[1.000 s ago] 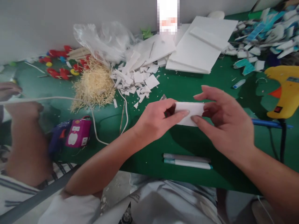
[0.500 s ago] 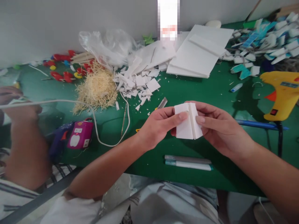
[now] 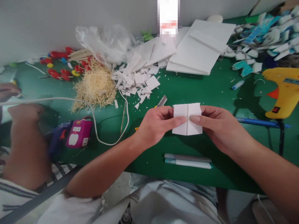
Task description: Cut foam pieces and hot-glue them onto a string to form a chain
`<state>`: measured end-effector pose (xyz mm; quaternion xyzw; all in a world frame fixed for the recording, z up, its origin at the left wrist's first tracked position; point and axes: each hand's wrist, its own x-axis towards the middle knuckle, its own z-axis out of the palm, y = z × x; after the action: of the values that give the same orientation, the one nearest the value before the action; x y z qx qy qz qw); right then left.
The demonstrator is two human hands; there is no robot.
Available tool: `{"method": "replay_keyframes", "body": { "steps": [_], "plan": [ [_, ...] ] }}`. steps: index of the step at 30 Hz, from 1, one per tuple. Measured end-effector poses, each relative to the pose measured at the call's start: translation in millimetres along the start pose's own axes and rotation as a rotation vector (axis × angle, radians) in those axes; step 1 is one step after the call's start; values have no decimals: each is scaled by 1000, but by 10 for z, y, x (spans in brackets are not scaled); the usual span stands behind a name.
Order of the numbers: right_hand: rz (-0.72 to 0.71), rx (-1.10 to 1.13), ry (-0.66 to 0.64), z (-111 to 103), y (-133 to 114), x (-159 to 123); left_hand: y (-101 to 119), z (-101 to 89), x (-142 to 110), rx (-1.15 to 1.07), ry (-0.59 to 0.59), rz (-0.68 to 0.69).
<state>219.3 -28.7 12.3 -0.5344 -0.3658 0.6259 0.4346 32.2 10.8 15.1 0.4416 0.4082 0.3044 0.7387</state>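
Two small white foam board pieces point(image 3: 181, 128) are side by side above the green table, with a thin seam between them. My left hand point(image 3: 158, 123) pinches the left piece, thumb on its face and fingers behind. On the right piece, my right hand point(image 3: 215, 123) grips in the same way, its thumb tip close to the seam. Whether the pieces are joined at the seam I cannot tell. A utility knife point(image 3: 162, 101) lies just beyond my left hand, partly hidden by it. Nearer my body lie a grey marker point(image 3: 187, 157) and a white marker point(image 3: 193, 164).
A yellow glue gun point(image 3: 282, 91) stands at the right, near a blue pen point(image 3: 257, 122). Foam scraps point(image 3: 137, 81), wood shavings point(image 3: 95, 85) and white foam sheets point(image 3: 198, 46) lie behind. A magenta power adapter point(image 3: 79, 133) with a white cable is at left, beside another person's arm point(image 3: 26, 149).
The two foam pieces have turned from an angled fold to nearly flat, facing me. Both thumbs have come closer together at the seam.
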Motion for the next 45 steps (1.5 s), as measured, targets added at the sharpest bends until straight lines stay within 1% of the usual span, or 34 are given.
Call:
{"method": "replay_keyframes", "body": {
  "steps": [4,9,15,19,23,34,45],
  "plan": [
    [34,32,-35,10,-44,-28,13,16,-33,-35,-24,-4],
    [11,4,-26,10,-55,-63,41,30,-84,58,40,-1],
    [30,-13,-24,22,-97,-87,97,36,-102,24,-2,-45],
    [58,24,-29,43,-116,-90,104,21,-92,7,-27,-35],
    [71,63,-15,47,-104,-99,109,-6,-91,34,-28,-25],
    [53,31,-35,58,-110,-143,126,-60,-93,54,-94,-18],
    [29,9,-23,51,-110,-138,151,-24,-107,190,-69,19]
  ]
}}
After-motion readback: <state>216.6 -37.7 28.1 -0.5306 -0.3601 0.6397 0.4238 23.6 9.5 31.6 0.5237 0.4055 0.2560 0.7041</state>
